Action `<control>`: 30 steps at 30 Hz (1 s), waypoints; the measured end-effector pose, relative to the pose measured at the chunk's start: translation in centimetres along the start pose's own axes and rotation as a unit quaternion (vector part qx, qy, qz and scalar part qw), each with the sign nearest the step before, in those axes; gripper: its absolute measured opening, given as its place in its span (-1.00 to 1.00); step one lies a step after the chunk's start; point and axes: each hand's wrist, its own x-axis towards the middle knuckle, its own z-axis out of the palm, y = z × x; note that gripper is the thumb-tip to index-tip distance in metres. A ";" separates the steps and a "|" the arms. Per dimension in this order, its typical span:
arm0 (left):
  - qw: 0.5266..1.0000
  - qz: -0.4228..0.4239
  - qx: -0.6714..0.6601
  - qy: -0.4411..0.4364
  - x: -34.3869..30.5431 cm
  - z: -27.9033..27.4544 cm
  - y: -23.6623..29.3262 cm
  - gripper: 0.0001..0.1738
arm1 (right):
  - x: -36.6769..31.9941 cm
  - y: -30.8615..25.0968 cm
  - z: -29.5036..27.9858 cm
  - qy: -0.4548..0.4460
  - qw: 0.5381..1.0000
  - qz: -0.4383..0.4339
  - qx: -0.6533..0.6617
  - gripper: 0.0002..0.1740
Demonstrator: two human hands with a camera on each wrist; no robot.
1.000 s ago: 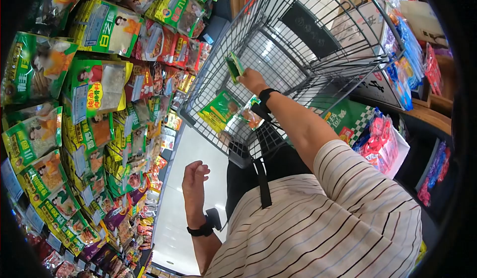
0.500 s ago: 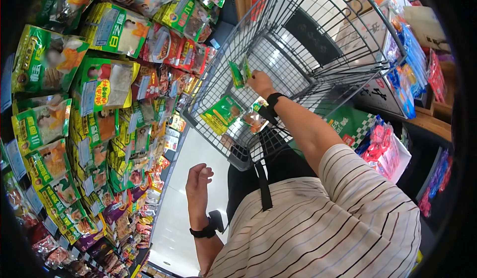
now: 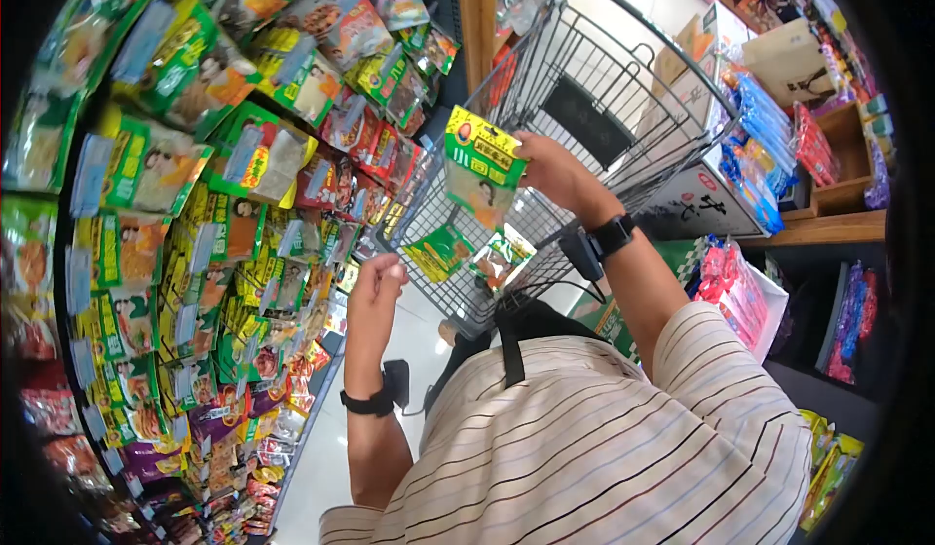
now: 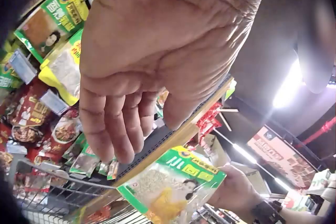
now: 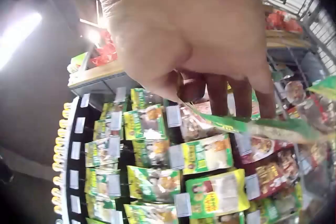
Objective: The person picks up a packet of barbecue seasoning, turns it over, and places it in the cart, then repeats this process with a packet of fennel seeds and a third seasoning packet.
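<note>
My right hand [image 3: 560, 170] pinches the edge of a green and yellow spice packet [image 3: 484, 167], held up over the wire shopping cart [image 3: 587, 119]. The left wrist view shows the front of this packet [image 4: 170, 184], with pale seeds behind a clear window. From the right wrist, the packet [image 5: 262, 128] appears nearly edge-on beneath curled fingers. My left hand [image 3: 375, 297] hovers beside the cart's near corner, holding nothing, its fingers loosely bent. Inside the cart lie a green and yellow packet [image 3: 440, 253] and a clear packet with brownish contents [image 3: 504, 258].
Hanging packets [image 3: 185, 301] fill the shelf rack on my left. Right of the cart stand a white carton [image 3: 696, 189], blue bags [image 3: 760, 141] and a box of pink packs [image 3: 735, 292]. A wooden shelf edge [image 3: 818, 228] runs along the right.
My right hand has lifted the packet from low inside the cart toward me, turning its front into view. The left hand has risen slightly. The head view has shifted.
</note>
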 end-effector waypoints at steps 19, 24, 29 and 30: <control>0.969 0.130 -0.209 -0.019 -8.8 -11.3 3.2 -0.58 | -2.2 -5.1 24.6 -0.187 0.966 -0.040 0.173 -0.51; 0.942 0.182 -0.268 0.092 -10.8 -13.7 2.0 -0.66 | -1.9 -2.5 29.3 -0.221 0.972 -0.010 0.077 -0.45; 0.935 0.173 -0.271 0.149 -13.4 -16.2 1.8 -0.65 | -2.4 0.7 33.9 -0.183 0.976 -0.003 -0.120 -0.53; 0.933 0.174 -0.271 0.160 -13.8 -16.2 1.6 -0.65 | -2.3 1.6 34.9 -0.146 0.981 -0.011 -0.128 -0.61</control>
